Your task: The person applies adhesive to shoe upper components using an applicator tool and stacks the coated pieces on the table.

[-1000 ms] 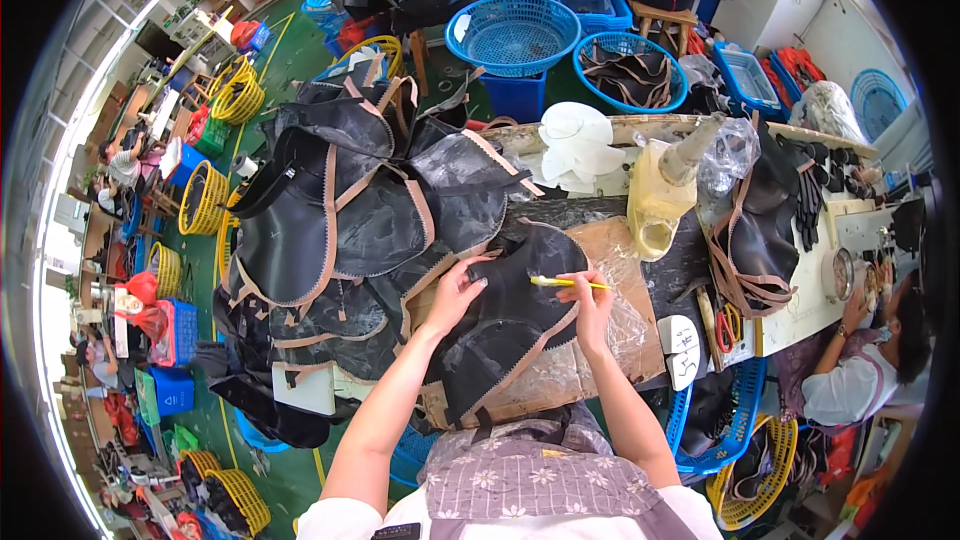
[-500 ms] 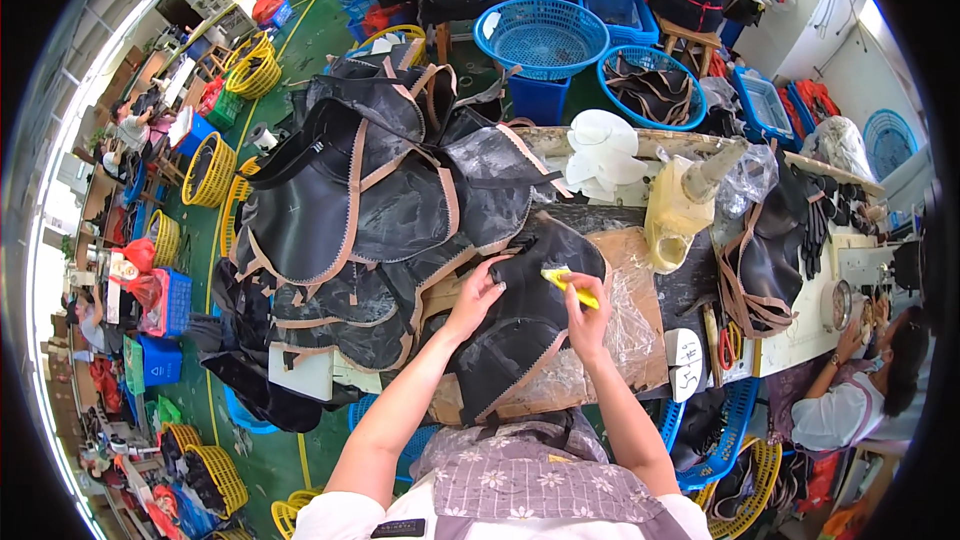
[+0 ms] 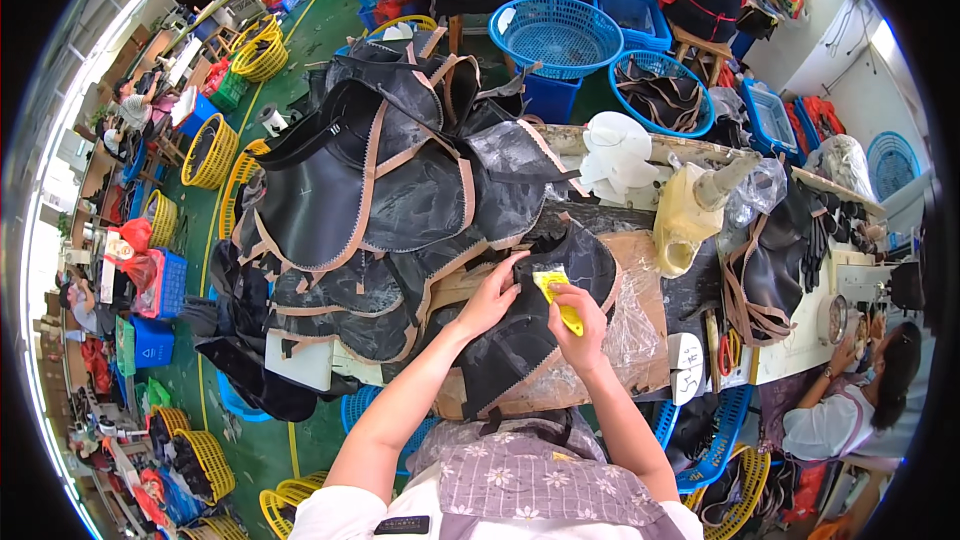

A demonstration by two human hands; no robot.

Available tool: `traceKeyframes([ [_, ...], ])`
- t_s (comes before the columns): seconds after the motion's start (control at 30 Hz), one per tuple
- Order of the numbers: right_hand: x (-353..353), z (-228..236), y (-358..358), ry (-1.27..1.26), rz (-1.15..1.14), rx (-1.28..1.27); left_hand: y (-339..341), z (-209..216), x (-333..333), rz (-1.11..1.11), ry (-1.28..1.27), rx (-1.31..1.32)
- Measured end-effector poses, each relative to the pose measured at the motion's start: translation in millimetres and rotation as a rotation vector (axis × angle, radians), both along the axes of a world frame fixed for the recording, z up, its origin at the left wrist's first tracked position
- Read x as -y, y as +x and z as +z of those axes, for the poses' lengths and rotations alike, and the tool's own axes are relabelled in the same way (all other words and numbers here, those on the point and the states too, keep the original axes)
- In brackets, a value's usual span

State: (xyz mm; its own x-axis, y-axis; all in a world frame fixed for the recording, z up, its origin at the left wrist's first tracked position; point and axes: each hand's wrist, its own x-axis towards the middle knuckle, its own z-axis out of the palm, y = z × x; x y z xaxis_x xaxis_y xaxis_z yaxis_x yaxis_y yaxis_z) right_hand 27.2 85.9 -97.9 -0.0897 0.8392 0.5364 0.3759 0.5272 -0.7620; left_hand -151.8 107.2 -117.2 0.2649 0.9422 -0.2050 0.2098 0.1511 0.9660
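Note:
A black leather-like piece (image 3: 510, 345) with a tan zigzag edge lies on a cardboard sheet (image 3: 640, 285) in front of me. My left hand (image 3: 490, 300) grips its upper left edge, the fingers partly hidden. In my right hand (image 3: 580, 328) is a yellow-handled brush (image 3: 571, 317), its pale head over the piece's upper middle. To the left rises a heap of similar black pieces (image 3: 310, 195) with tan edging, several smeared whitish. Right of the cardboard stands a cream plastic container (image 3: 680, 225) with an opening.
White template shapes (image 3: 615, 160) lie at the table's far side. Scissors with orange handles (image 3: 733, 348) and a white sole-shaped piece (image 3: 686, 365) are at the right. More black pieces (image 3: 770, 275) lie beyond them. Blue baskets (image 3: 555, 35) stand behind the table; a co-worker (image 3: 850, 395) sits at right.
My right hand has turned the brush more upright and shifted it slightly left and down. The left hand keeps its hold on the piece. The whole view has shifted a little.

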Motion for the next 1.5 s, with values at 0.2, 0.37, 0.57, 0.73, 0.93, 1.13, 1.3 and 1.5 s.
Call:
traceKeyframes([
  [0.2,-9,-5,1,-0.014,-0.015,0.031,1,-4,-3,0.029,0.093,0.143],
  [0.37,-1,-7,0,-0.113,0.114,-0.017,4,12,-8,-0.024,0.138,0.033],
  [0.57,25,-51,4,-0.133,0.231,0.084,-19,-16,-37,-0.094,-0.027,0.207],
  [0.73,8,-46,-9,-0.042,0.177,0.306,-14,-33,-45,-0.06,0.099,0.101],
  [0.93,49,-17,26,-0.718,0.109,-0.015,-23,-29,-38,-0.042,0.142,-0.033],
  [1.13,-74,-39,195,0.036,-0.471,0.405,-14,-15,-9,0.02,0.111,0.063],
  [1.3,-70,-37,158,-0.462,-0.555,-0.303,-35,-36,48,0.305,0.131,-0.072],
  [1.5,-16,-39,38,-0.763,0.026,-0.463,-30,-33,116,0.267,0.259,-0.678],
])
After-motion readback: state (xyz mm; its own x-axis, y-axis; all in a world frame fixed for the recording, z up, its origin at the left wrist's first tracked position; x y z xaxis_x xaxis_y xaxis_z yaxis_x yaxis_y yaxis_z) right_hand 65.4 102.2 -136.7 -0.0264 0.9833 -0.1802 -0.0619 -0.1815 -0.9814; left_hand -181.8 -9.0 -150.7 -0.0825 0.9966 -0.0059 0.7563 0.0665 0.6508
